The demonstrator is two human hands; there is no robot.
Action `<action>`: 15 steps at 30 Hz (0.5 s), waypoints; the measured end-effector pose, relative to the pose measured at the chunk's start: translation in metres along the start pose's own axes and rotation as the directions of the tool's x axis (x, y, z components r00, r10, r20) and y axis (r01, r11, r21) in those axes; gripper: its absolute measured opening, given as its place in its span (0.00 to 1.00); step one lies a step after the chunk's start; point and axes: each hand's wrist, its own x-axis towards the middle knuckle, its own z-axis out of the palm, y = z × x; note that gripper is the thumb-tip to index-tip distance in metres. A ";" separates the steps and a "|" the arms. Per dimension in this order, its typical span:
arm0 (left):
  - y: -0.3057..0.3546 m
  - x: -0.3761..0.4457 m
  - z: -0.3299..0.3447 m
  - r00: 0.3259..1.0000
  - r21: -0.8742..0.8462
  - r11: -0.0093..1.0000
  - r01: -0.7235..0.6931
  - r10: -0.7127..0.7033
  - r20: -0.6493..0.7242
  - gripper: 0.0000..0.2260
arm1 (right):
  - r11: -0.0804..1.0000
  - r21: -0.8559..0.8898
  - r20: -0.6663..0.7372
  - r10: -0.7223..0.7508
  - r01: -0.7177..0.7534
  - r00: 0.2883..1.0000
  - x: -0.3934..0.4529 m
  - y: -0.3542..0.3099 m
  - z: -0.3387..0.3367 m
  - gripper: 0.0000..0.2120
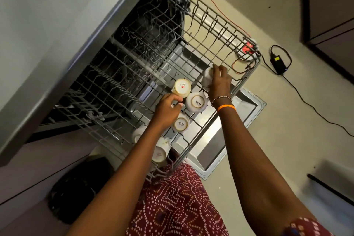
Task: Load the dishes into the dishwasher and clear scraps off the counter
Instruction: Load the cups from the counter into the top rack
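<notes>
My right hand (pixel 218 80) is curled over a white cup (pixel 207 79) at the far right part of the upper rack (pixel 220 119), fingers wrapped on its top and side, gripping it. My left hand (pixel 168 110) holds a cream cup (pixel 181 87) from below, fingers curled round its lower side; that cup is upside down, base with a red logo facing up. Orange band (pixel 226 107) and a beaded bracelet (pixel 221 98) on my right wrist.

Just beside my left hand, two more cups sit inverted in the rack: one with "SISTA" on its base (pixel 197 103) between my two hands, another SISTA cup (pixel 181 124) nearer me, touching or almost touching my left wrist. Under my left forearm a tilted white cup (pixel 161 150) lies near the rack's front edge, and another white piece (pixel 138 133) shows to its left, partly hidden by my arm, can't tell what kind.

Upper rack is pulled out over the open dishwasher door (pixel 237 120). Lower rack (pixel 107 86) sits further in, contents blurry. Countertop edge (pixel 57 59) runs along the left. On the floor to the right: a black adapter with cable (pixel 278 63), an orange cord (pixel 214 4). My red dotted clothing (pixel 172 203) fills the bottom.
</notes>
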 end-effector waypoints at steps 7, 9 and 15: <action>-0.001 -0.007 -0.003 0.998 -0.057 0.998 -0.026 0.022 -0.059 0.07 | 1.000 -0.012 -0.009 0.029 -0.029 1.000 -0.002 0.000 -0.006 0.27; -0.001 -0.011 -0.003 0.997 -0.061 0.998 -0.024 0.020 -0.068 0.08 | 0.995 -0.089 0.008 0.050 -0.049 0.999 -0.004 -0.001 -0.005 0.28; -0.006 -0.027 -0.012 0.997 -0.116 0.993 -0.038 0.031 -0.067 0.09 | 0.991 -0.131 0.028 0.017 -0.013 0.999 -0.012 -0.004 -0.009 0.29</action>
